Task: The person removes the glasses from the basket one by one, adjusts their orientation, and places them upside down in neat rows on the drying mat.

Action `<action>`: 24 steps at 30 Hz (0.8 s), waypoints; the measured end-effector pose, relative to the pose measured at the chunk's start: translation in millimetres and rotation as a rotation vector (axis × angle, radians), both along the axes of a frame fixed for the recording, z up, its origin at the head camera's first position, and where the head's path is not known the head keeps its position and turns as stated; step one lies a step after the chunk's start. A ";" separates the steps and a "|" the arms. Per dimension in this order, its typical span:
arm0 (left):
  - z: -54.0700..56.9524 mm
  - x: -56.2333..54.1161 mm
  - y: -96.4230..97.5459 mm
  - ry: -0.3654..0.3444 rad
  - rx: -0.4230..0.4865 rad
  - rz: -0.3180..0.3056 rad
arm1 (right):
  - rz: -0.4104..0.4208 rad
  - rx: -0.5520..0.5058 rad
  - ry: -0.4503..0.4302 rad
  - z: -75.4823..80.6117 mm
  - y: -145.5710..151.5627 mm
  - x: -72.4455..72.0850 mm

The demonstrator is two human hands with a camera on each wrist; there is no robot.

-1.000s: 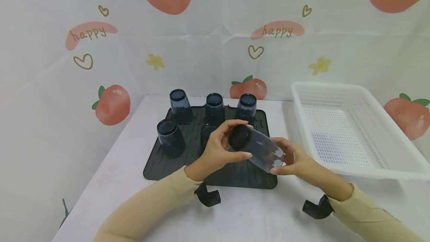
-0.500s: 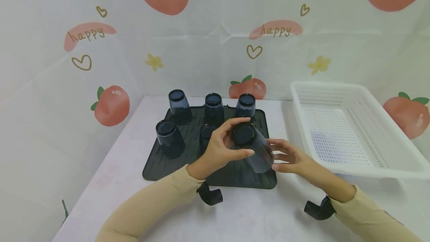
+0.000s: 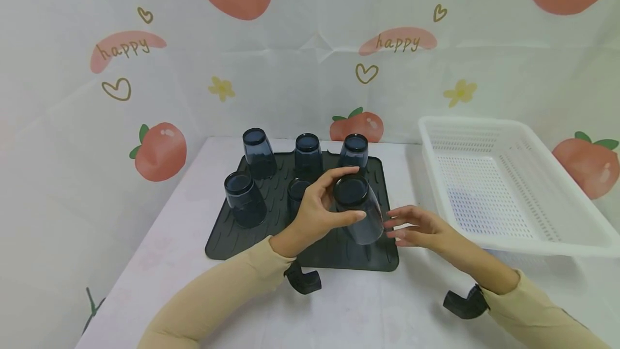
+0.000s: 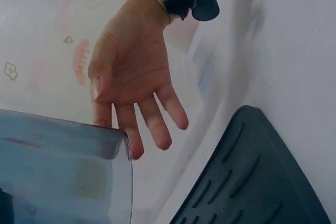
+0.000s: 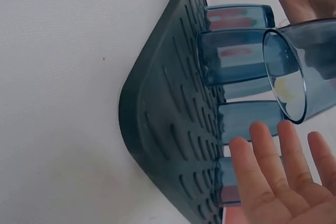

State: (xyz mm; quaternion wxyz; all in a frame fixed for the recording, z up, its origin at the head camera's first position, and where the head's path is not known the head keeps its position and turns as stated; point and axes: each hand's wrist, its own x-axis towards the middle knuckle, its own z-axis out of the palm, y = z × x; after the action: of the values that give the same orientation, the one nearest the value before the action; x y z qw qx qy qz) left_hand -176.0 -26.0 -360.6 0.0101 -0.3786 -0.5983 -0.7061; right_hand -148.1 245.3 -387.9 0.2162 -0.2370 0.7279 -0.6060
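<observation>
My left hand (image 3: pixel 315 211) grips a blue-tinted drinking glass (image 3: pixel 367 225) near its thick dark base. Its base points up and its mouth down, slightly tilted, above the right part of a dark ribbed drying mat (image 3: pixel 334 257). My right hand (image 3: pixel 418 228) is just right of the glass's rim, with fingers extended and nothing in them. In the left wrist view the right hand (image 4: pixel 134 66) shows its palm beside the glass (image 4: pixel 63 166). The right wrist view shows the glass's open mouth (image 5: pixel 286 77) above the mat (image 5: pixel 163 114).
Several matching glasses stand upside down on the mat, among them a front-left glass (image 3: pixel 245 201) and a back-left glass (image 3: pixel 260 155). One glass (image 3: pixel 295 193) is partly hidden behind my left hand. A white perforated basket (image 3: pixel 484 193) stands at the right.
The glass has turned from lying aslant between both hands to nearly upright, mouth down. My right hand has let go of its rim end and moved slightly right.
</observation>
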 end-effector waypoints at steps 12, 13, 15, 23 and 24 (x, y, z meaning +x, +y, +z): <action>-5.0 0.0 5.1 -0.027 -0.064 0.071 | 0.032 0.017 0.010 -1.8 0.8 0.0; -6.1 -0.2 5.7 -0.031 -0.070 0.078 | 0.034 0.013 0.009 -1.7 0.3 0.0; -7.7 -0.4 6.8 -0.038 -0.076 0.088 | 0.034 0.011 0.008 -1.8 -0.2 0.0; -11.2 -1.1 11.6 -0.112 -0.111 0.118 | 0.031 0.011 -0.006 -5.5 2.1 0.7; -12.1 -1.5 12.1 -0.122 -0.119 0.124 | 0.034 0.010 -0.005 -6.2 2.5 0.5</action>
State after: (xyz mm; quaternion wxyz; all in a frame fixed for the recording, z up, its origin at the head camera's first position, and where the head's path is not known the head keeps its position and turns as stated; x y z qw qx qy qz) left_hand -177.5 -13.9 -372.7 -0.0053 -0.2970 -0.6610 -0.6891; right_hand -147.6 247.8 -394.1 0.2294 -0.2466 0.7261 -0.5995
